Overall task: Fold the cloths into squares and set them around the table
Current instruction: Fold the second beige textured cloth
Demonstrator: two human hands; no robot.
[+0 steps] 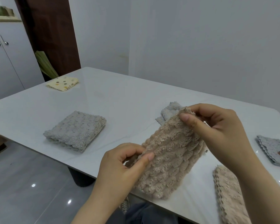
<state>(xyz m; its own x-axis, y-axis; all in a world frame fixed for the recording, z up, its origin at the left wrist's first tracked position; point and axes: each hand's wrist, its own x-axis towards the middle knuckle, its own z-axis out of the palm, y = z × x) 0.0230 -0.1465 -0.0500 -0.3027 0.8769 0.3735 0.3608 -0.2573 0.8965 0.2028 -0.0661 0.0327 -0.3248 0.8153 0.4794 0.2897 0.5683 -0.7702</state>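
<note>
A fluffy beige cloth [166,152], folded into a long strip, hangs above the near edge of the white table [116,101]. My left hand [121,167] pinches its near left edge between thumb and fingers. My right hand [217,126] pinches its far top corner. A grey fluffy cloth [76,131] lies folded square at the left. A cream dotted cloth [63,84] lies folded at the far left corner. Behind the held cloth a grey cloth [168,112] is partly hidden.
A thin grey patterned cloth [273,149] lies folded at the right edge. Another beige fluffy cloth [228,194] lies under my right forearm. White cabinet [5,62] and brown door [52,33] stand beyond the table's left. The wall runs close behind the table.
</note>
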